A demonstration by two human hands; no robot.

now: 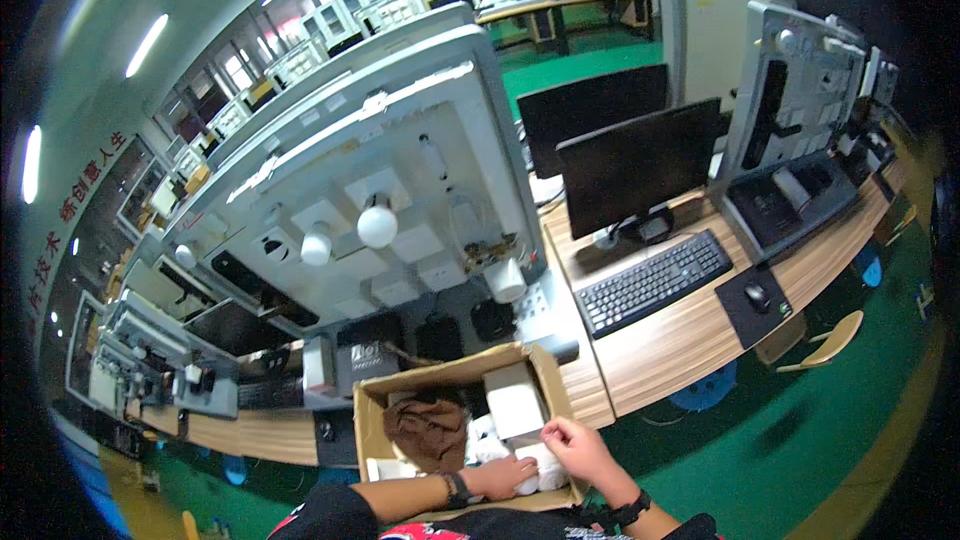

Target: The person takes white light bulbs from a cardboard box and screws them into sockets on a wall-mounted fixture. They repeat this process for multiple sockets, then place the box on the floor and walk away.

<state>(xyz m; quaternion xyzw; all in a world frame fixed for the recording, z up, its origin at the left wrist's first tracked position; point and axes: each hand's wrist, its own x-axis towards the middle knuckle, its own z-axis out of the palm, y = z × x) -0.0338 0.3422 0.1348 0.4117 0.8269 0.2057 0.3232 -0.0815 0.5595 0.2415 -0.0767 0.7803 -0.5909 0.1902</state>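
An open cardboard box (366, 420) sits in front of me at the table's edge. Inside it are a crumpled brown cloth (428, 428), a white square box (514, 402) and several smaller white pieces. My left hand (497, 478) reaches into the box with its fingers curled down over a white rounded object (547, 466); whether it grips it I cannot tell. At the box's right side is my right hand (580, 448), its fingers curled together beside the white box's corner. What they hold, if anything, is hidden.
Behind the box stands a tilted grey panel (450, 140) carrying white bulbs (377, 226) and other fittings. To the right are a black monitor (640, 165), a keyboard (655, 283) and a mouse (757, 294) on a wood-grain table. A wooden chair (825, 345) stands beyond the table edge.
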